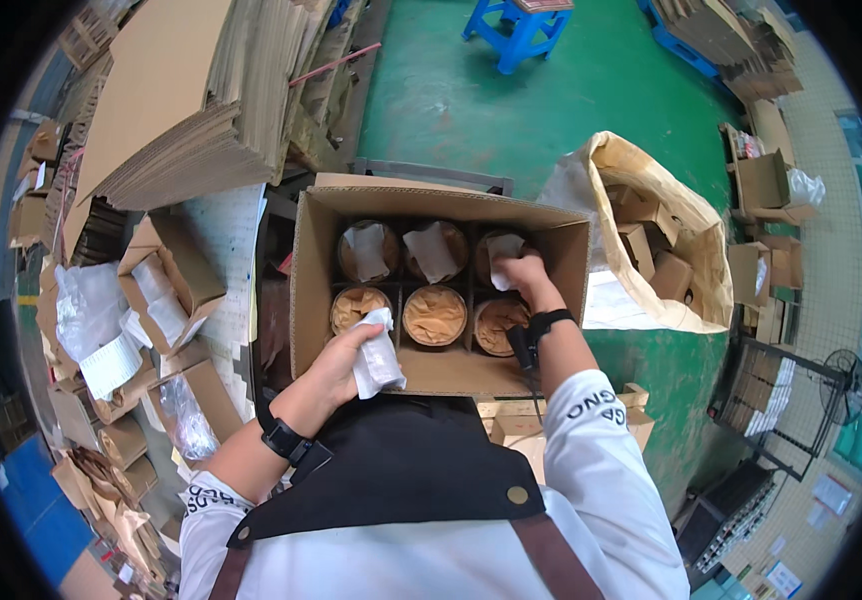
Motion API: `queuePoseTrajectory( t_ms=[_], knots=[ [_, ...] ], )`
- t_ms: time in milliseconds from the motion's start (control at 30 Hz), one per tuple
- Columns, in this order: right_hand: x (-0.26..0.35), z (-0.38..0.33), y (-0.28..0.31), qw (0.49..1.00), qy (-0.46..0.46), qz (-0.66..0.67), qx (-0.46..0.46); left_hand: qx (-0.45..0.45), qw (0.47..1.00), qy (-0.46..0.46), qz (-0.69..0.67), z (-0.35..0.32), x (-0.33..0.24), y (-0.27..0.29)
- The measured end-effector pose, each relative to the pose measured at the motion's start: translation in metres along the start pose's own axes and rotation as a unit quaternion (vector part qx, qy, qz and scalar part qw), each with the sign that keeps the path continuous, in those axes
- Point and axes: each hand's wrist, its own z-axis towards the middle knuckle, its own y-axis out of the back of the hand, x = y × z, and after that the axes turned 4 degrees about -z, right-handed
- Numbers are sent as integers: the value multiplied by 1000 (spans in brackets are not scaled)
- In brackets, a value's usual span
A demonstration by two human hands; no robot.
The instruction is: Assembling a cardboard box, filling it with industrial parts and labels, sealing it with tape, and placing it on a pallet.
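Note:
In front of me stands an open cardboard box (556, 360) with dividers. Several round containers sit inside in two rows, and crumpled brown paper (435, 316) fills the near ones. White wrapped packets (433, 250) lie on the far-left and far-middle containers. My left hand (331, 360) is closed around white wrapped packets (379, 362) over the box's near left edge; how many is unclear. My right hand (526, 272) reaches down into the far-right compartment. Its fingers are closed on another white packet (499, 258), partly hidden by the hand.
At left lie small open cartons (173, 285) and clear plastic packing (187, 415). Flat cardboard sheets (181, 100) are stacked at the far left. A pale sack (716, 285) holding brown cartons stands right of the box. Beyond, a blue stool (516, 35) stands on the green floor.

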Motion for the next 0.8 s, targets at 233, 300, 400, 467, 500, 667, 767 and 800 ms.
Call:
queuePoseTrajectory(
  t_ms=[233, 300, 400, 467, 500, 667, 767, 800],
  knots=[
    [67, -81, -55, 973, 187, -83, 106, 27, 994, -33, -98, 17, 16, 15],
    [109, -142, -70, 905, -14, 59, 421, 79, 989, -69, -102, 29, 25, 21],
    [92, -135, -113, 874, 1, 63, 482, -6, 998, -11, 68, 1, 7, 18],
    [90, -124, -141, 904, -76, 32, 419, 15, 983, -73, 166, -31, -6, 17],
    [84, -117, -159, 922, -45, -21, 383, 41, 953, -136, 269, -49, -14, 22],
    [77, -112, -228, 932, 152, -245, 221, 126, 955, -86, 252, -118, -38, 77],
    [90, -106, -218, 846, 228, -401, 267, 83, 902, -193, 378, -152, -68, 119],
    [136, -123, -213, 792, 175, -511, 284, 20, 899, -241, 366, -160, -80, 138]
  ],
)
